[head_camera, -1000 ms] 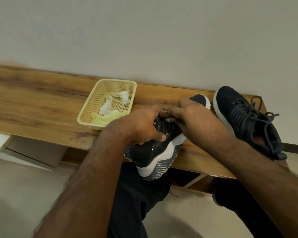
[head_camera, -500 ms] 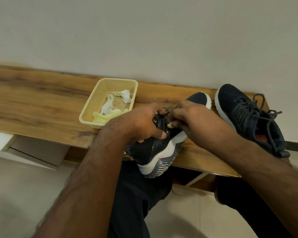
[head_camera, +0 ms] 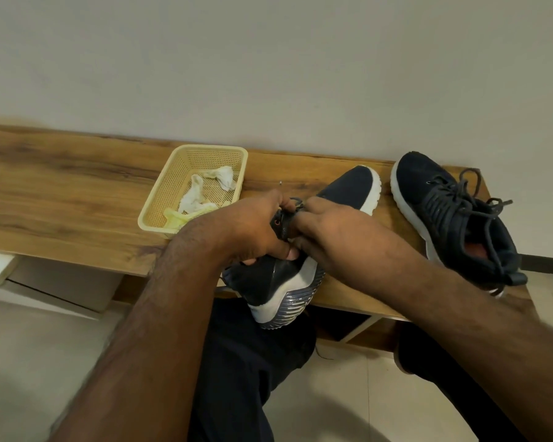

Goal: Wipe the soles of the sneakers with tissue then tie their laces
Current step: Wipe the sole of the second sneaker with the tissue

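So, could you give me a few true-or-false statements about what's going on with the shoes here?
1. Both hands, left hand and right hand, work at the laces of the near sneaker. True.
2. The yellow basket holds crumpled tissues. True.
3. The other sneaker lies on the floor. False: it sits on the wooden bench.
4. A tissue is in the right hand. False: its fingers pinch the laces.
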